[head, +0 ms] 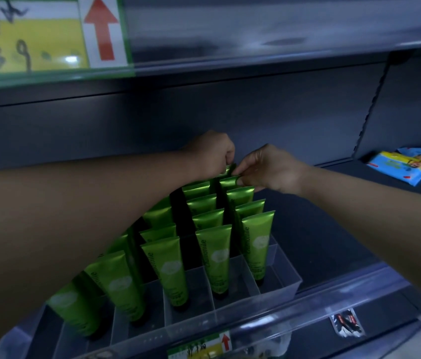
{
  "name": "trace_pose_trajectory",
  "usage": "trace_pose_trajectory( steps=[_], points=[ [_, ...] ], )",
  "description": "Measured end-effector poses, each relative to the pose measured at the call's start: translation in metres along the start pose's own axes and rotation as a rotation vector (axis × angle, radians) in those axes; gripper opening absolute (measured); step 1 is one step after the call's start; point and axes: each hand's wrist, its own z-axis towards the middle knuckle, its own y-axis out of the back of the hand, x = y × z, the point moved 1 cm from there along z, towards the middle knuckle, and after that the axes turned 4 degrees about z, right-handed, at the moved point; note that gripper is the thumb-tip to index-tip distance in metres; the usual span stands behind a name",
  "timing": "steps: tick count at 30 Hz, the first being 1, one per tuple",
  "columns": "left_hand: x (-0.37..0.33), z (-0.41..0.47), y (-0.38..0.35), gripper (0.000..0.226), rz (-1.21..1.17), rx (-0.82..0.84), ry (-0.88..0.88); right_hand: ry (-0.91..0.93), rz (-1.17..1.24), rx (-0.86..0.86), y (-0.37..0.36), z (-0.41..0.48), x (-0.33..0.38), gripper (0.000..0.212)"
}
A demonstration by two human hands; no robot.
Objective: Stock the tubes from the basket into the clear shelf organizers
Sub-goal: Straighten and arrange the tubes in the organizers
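left hand (210,151): fingers curled, pinching rear tube (230,169) top | right hand (269,168): apparently pinching same tube

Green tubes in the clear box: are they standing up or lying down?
Standing up, leaning a little. The green tubes sit cap-down in the clear organizer, flat ends up.

Green tubes (213,257) with pale, seemingly floral emblems; blue-and-yellow packets (406,165).
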Motion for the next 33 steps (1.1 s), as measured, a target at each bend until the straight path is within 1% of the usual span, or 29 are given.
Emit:
trace_pose_trajectory(
  steps=[8,9,11,13,15,17,21,25,30,33],
  points=[
    [0.004,-0.004,0.008,0.021,-0.023,0.014,0.011,0.026,0.002,-0.004,0.007,-0.002,0.002,0.018],
    [0.006,-0.004,0.01,0.022,-0.027,0.009,0.02,0.035,0.011,-0.021,0.009,-0.002,0.003,0.016],
    [0.01,-0.004,0.015,0.021,-0.037,0.003,0.045,0.07,-0.018,-0.075,0.014,0.001,0.005,0.004],
    [0.015,-0.003,0.018,0.019,-0.026,0.014,0.065,0.113,-0.093,-0.149,0.017,0.006,0.008,0.007],
    [0.018,-0.002,0.019,0.017,0.003,0.047,0.082,0.13,-0.101,-0.19,0.018,0.012,0.011,0.002],
    [0.019,0.0,0.017,0.016,0.035,0.106,0.085,0.14,-0.103,-0.224,0.017,0.016,0.014,0.005],
    [0.017,0.003,0.013,0.024,0.123,0.203,0.088,0.154,-0.181,-0.265,0.015,0.025,0.016,0.01],
    [0.016,0.006,0.008,0.027,0.182,0.244,0.077,0.16,-0.202,-0.275,0.015,0.033,0.016,0.012],
    [0.013,0.009,0.004,0.029,0.281,0.245,0.07,0.155,-0.211,-0.238,0.011,0.039,0.016,0.013],
    [0.013,0.011,0.004,0.029,0.287,0.25,0.074,0.137,-0.198,-0.205,0.008,0.043,0.015,0.012]
  ],
)
